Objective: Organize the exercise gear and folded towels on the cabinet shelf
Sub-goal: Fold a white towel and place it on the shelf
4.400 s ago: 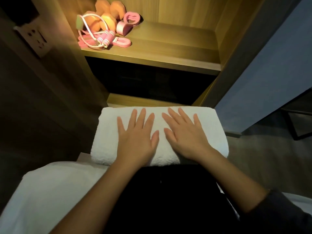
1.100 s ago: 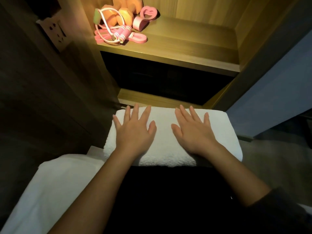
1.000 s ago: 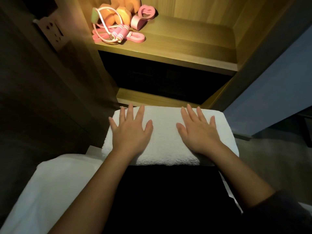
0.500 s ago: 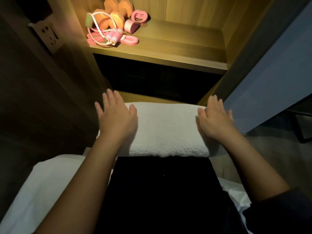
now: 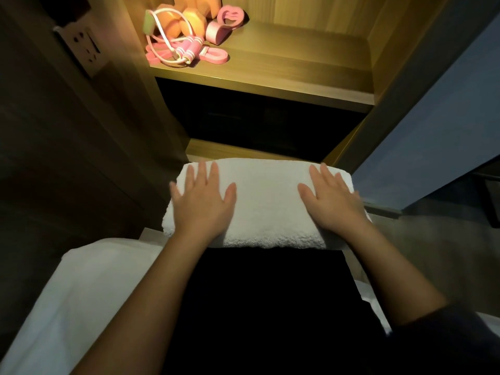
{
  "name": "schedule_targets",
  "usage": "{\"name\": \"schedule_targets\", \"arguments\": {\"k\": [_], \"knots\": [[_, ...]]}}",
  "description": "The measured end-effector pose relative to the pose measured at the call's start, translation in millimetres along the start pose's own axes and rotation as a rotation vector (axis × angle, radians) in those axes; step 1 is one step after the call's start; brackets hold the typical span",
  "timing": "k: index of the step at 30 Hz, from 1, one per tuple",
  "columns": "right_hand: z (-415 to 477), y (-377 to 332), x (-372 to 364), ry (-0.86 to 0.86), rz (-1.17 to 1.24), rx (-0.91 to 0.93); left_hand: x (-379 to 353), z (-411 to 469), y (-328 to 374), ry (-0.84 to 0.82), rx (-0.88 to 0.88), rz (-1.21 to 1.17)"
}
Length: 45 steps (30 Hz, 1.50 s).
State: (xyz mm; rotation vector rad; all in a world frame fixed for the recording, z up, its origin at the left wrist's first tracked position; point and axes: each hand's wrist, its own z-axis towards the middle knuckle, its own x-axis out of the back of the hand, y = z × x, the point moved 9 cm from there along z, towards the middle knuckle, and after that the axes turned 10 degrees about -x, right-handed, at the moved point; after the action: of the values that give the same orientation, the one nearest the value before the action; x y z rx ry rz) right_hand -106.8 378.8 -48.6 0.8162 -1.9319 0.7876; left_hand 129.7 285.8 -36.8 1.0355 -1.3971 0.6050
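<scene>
- Towel, white, folded into a thick rectangle, lies below and in front of the lit cabinet shelf, resting on something dark that I take to be the person's lap; not on the shelf yet.
- Left hand flat on the towel's left end, fingers spread and straight, palm down; pressing, not gripping anything.
- Right hand flat on the towel's right end, same open palm-down pose, nothing pinched or enclosed.
- Exercise gear sits at the shelf's far-left back corner: orange dumbbells, pink jump rope handles with white cord, pink loop bands, pink ring-shaped piece. Rest of the shelf to the right of it is bare wood.
- Second white cloth lies below-left of the towel, partly under the left forearm; cannot tell if it is folded.
- Risk: lifting with flat palms only could let the folds slide open; hands likely need to go under the ends.
- Risk: towel overhangs its dark support at the right end, so a one-sided lift could tip it off toward the floor.
- Risk: set too far left on the shelf, it could snag the loose cord and drag gear off the edge.
- Writing: none readable. Wall socket, left of the shelf, shows no legible marking.
</scene>
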Motion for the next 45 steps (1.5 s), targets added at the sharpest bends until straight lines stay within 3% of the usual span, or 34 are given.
{"name": "schedule_targets", "arguments": {"k": [4,7,10,15,18,24,34,45], "knots": [[4.3,44.5,-3.0,-0.158,0.34,-0.16,-4.9,-9.3,-50.0,-0.095,0.218,-0.284],[-0.4,70.6,-22.2,-0.36,0.805,-0.323,-21.8,-21.6,-76.3,-0.131,0.407,-0.766],[-11.8,83.3,-34.3,-0.525,0.996,-0.402,-37.4,-40.4,-78.9,-0.239,0.521,-1.157],[-18.8,97.2,-40.2,-0.543,1.149,-0.531,-36.4,-45.2,-74.9,-0.334,0.569,-1.277],[-28.9,87.8,-48.6,-0.606,1.37,-0.552,-38.5,-46.9,-73.6,-0.238,0.636,-1.415],[-36.7,85.6,-58.1,-0.551,1.733,-0.58,-62.6,-63.2,-72.8,0.151,0.757,-1.789],[-19.7,73.7,-22.4,-0.37,1.932,-0.339,-23.8,-26.7,-56.8,0.306,0.584,-1.886],[127.0,84.4,98.5,-0.105,1.9,-0.26,41.0,171.8,-0.4,0.312,0.403,-1.866]]}}
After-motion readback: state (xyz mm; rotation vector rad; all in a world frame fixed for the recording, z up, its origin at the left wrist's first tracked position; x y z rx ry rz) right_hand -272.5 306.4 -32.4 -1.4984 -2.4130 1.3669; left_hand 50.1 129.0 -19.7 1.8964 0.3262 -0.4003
